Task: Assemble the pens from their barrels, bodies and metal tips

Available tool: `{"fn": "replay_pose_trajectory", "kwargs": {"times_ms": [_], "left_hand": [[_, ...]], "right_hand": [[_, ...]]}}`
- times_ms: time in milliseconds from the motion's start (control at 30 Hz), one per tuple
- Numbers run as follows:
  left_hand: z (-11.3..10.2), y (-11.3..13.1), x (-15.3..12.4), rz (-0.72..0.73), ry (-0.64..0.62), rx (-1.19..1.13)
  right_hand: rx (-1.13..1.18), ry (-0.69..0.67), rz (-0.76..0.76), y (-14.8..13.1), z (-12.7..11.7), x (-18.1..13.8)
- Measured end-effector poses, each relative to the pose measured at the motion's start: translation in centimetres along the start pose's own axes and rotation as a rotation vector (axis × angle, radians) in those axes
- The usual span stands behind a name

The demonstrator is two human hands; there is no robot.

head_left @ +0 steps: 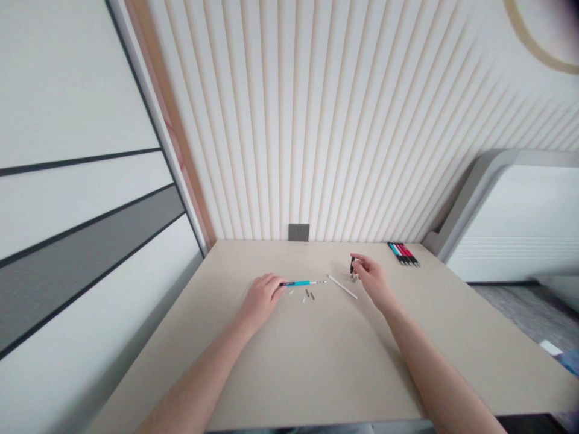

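Observation:
My left hand (262, 299) is closed on the dark end of a blue pen (297, 283), which lies almost level with a thin white section sticking out to the right. My right hand (371, 279) pinches a short black pen part (352, 264), held upright above the tabletop. Just under those fingers is a small silvery piece (354, 278), its shape too small to make out. Between the hands a slim white tube (342, 287) rests at a slant. Near the pen lie two little dark grey strips (310, 294) and some tiny white bits (304, 299).
Several pens (403, 254) in blue, white, red and black lie side by side at the back right of the beige table (316, 361). A dark wall socket (299, 232) sits behind the table's back edge. White cabinet panels (90, 289) rise on the left.

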State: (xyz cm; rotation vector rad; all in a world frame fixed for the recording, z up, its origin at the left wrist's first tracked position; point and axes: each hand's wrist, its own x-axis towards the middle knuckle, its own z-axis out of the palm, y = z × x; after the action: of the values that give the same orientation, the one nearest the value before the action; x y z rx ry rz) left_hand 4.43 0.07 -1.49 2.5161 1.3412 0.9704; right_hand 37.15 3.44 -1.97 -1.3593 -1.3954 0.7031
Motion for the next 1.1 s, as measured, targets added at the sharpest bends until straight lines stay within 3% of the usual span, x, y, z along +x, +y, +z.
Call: {"fn": "replay_pose_trajectory", "kwargs": {"times_ms": [233,767,1100], "left_hand": [[0.2,-0.2,-0.1,-0.017,0.032,0.009],[0.1,-0.1,0.0,-0.031,0.04,0.006],[0.1,0.3,-0.1,0.075,0.052,-0.036]], "right_hand": [[0.271,-0.206,0.068,-1.4,2.3,-1.5],[0.32,-0.34,0.095,-2.3,2.9,-2.5],[0.377,-0.487,0.067,-2.3,3.7,-3.2]]}}
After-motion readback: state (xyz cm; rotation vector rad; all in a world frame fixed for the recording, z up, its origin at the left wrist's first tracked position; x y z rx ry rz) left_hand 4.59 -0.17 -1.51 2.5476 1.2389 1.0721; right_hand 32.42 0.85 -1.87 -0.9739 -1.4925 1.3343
